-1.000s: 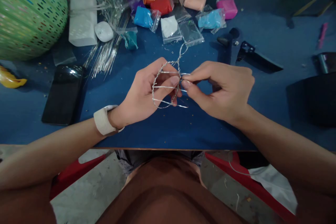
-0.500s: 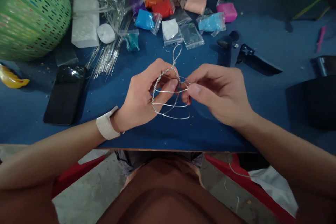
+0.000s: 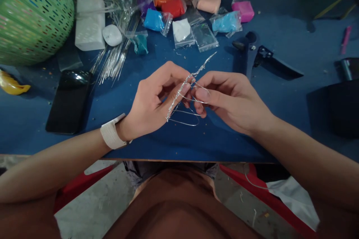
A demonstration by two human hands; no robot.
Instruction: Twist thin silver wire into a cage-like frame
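Note:
Between my two hands is a frame of silver wire (image 3: 174, 101), its twisted ring now seen nearly edge-on and slanting up to the right. Thinner wire loops bow out from its right side. My left hand (image 3: 157, 101) pinches the twisted ring between thumb and fingers. With thumb and fingertips, my right hand (image 3: 230, 101) grips the thin wire near the ring's upper part. The exact contact of the right fingertips is partly hidden. A loop of the frame points up past the fingers, seen as a narrow tip.
Loose straight wires (image 3: 113, 63) lie behind a black phone (image 3: 68, 102). Bagged coloured clay packs (image 3: 174, 7) spread along the back. A green basket (image 3: 36, 18) stands at left; pliers (image 3: 249, 54) lie beyond my right hand. The blue table's front edge (image 3: 179, 161) is close to my body.
The wire frame has turned in my hands: its ring faced the camera and now shows edge-on, with the top loop swung to the right. Both hands stay nearly in place.

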